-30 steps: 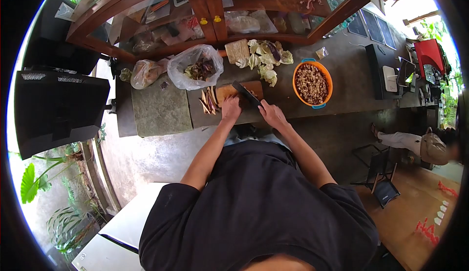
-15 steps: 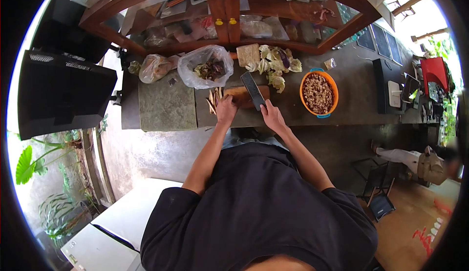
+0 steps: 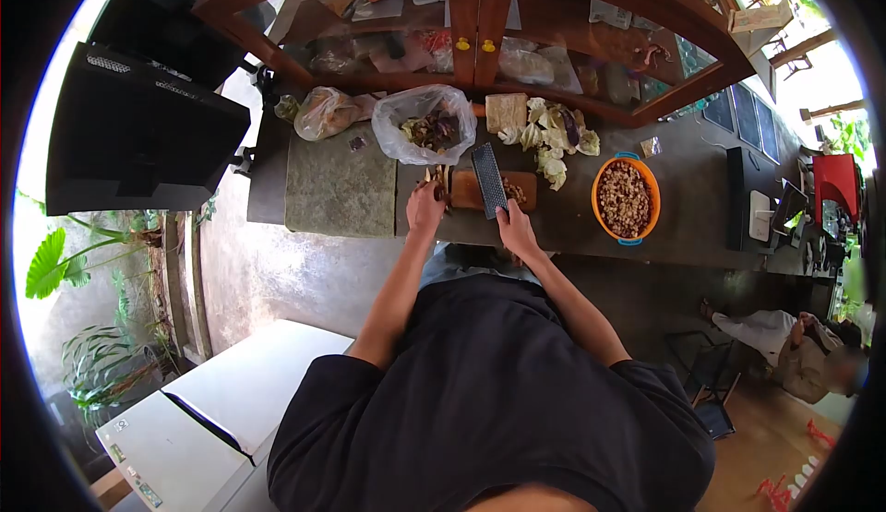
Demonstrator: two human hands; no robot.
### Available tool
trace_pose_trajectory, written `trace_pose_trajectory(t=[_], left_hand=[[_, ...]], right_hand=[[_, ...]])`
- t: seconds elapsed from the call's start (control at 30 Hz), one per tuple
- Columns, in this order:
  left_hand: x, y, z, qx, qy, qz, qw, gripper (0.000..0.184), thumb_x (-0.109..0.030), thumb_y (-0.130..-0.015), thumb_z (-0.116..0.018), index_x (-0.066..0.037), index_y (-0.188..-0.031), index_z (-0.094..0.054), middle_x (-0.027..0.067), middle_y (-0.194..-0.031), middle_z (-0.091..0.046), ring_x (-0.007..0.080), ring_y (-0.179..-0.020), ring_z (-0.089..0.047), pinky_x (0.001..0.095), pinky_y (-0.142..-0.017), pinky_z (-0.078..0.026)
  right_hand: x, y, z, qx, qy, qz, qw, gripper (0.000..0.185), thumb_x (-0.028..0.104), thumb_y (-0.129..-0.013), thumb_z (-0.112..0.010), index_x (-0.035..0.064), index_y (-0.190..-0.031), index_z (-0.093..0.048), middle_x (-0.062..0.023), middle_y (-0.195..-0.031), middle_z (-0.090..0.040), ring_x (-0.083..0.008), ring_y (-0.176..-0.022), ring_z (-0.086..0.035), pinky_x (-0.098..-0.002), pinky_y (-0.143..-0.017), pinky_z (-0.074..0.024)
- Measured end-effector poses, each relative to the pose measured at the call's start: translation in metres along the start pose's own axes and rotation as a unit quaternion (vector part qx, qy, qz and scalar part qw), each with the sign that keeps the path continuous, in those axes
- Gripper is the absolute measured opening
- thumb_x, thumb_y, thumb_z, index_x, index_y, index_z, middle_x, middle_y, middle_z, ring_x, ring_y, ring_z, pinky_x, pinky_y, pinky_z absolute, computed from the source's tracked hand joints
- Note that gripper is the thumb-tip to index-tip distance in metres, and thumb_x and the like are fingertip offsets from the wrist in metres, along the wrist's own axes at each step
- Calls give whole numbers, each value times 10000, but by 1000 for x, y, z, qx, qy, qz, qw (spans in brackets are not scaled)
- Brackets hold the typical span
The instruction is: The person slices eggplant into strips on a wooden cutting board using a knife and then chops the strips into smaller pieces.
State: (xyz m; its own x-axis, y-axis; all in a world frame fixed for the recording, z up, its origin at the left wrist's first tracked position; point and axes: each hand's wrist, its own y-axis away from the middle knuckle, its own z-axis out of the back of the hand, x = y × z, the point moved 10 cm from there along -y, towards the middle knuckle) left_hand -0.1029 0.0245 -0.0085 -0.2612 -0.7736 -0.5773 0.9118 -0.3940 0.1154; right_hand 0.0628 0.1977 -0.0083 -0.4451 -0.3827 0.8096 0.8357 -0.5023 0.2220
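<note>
My right hand (image 3: 517, 231) is closed around the handle of a cleaver (image 3: 489, 180) with a broad, dark, textured blade. The blade lies over a small wooden cutting board (image 3: 467, 191), pointing away from me. Right of the blade, small pale diced pieces (image 3: 514, 191) rest on the board. My left hand (image 3: 425, 206) is beside the board's left edge, its fingers closed on a bunch of dark-skinned, pale vegetable strips (image 3: 441, 180). The fingertips are partly hidden.
An orange colander (image 3: 654, 196) full of diced pieces stands on the right. Behind the board are a plastic bag (image 3: 392, 111) of trimmings, a tan block (image 3: 506, 113) and pale leaves (image 3: 554, 134). A glass-door cabinet (image 3: 480, 32) borders the counter. Another person (image 3: 794, 355) is far right.
The view has shifted, moving the counter rightward in frame. My left hand has moved off the board onto the strips. The cleaver is farther left over the board, exposing diced pieces on its right.
</note>
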Motion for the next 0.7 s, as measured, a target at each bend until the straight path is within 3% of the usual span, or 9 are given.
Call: trace_pose_trajectory(t=[0.1,0.2,0.27,0.37,0.6,0.7], left_hand=[[2,-5,-1,-6,1,-8,1000,219,-209,-780,-690,-59,-938,-673,120,-1027,-680,359,-930,-653,461,-789,-530],[-4,-6,2,3,-11,-3,1000,220,-193,-778,-644,-50,-941,-679,139,-973,-693,369,-905,-658,460,-784,-535],[0,-9,-3,21,-20,19,999,222,-222,-776,-658,-54,-916,-694,141,-862,-708,353,-819,-679,454,-742,-546],[-5,-7,6,16,30,28,999,201,-217,-776,-671,-57,-891,-707,128,-772,-710,324,-732,-691,433,-694,-555],[-16,0,8,10,89,-40,995,152,-195,-767,-700,-73,-858,-705,102,-785,-713,289,-722,-692,402,-679,-553],[-35,4,0,45,63,-94,993,157,-196,-754,-704,-75,-852,-687,87,-830,-703,282,-766,-684,400,-680,-546]], right_hand=[[5,1,0,-9,4,14,1000,253,239,-998,-515,8,-968,-416,-294,-803,-572,-528,-838,-553,-550,-663,-408],[2,1,-1,9,-4,-5,1000,249,239,-1000,-512,8,-977,-423,-282,-778,-578,-488,-738,-598,-527,-610,-430],[-9,0,-6,21,-16,-32,999,244,239,-1003,-505,12,-970,-423,-260,-747,-586,-409,-597,-626,-486,-531,-447],[-9,2,-3,19,-22,-28,999,239,239,-1007,-497,16,-965,-420,-240,-724,-591,-339,-506,-622,-450,-473,-449],[-11,6,2,16,-41,-59,997,240,241,-1004,-500,18,-962,-420,-237,-702,-591,-360,-531,-629,-467,-497,-452],[-11,3,9,-43,16,19,999,223,227,-991,-520,24,-968,-430,-260,-719,-602,-423,-581,-623,-506,-526,-446]])
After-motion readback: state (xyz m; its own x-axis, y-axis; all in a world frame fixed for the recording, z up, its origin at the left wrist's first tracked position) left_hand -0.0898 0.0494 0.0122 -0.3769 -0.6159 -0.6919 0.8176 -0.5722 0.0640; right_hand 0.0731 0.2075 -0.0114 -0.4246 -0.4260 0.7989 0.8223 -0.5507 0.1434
